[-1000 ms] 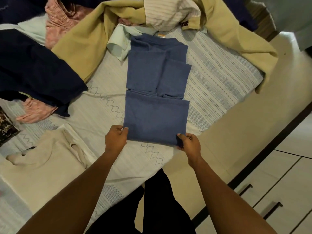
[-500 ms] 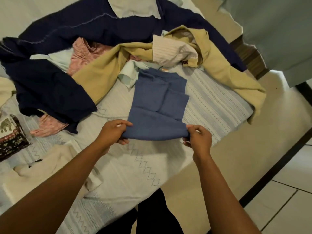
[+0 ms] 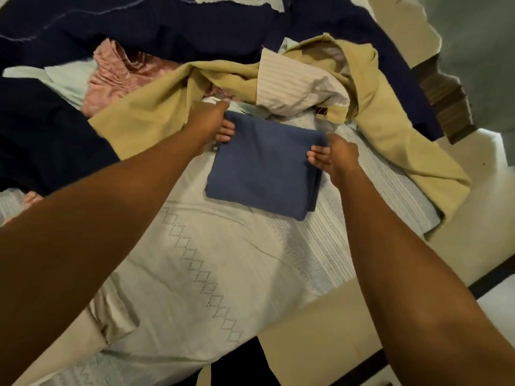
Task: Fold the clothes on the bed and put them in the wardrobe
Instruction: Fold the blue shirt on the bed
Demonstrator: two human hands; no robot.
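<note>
A blue garment (image 3: 262, 165) lies folded into a compact rectangle on the white patterned bedsheet (image 3: 211, 263). My left hand (image 3: 211, 122) grips its far left corner, fingers curled under the top layer. My right hand (image 3: 334, 156) pinches the far right edge of the same fold. Both arms reach forward over the bed. The wardrobe is out of view.
Unfolded clothes are heaped behind the blue garment: a tan garment (image 3: 156, 112), a striped white shirt (image 3: 295, 84), a pink garment (image 3: 117, 76), pale green cloth (image 3: 67, 82) and dark navy fabric (image 3: 44, 140). The bed's edge (image 3: 315, 324) runs along the lower right.
Both hands lifted the near edge of the blue garment and carried it away from me onto the far half, halving its length. The camera has moved closer over the bed.
</note>
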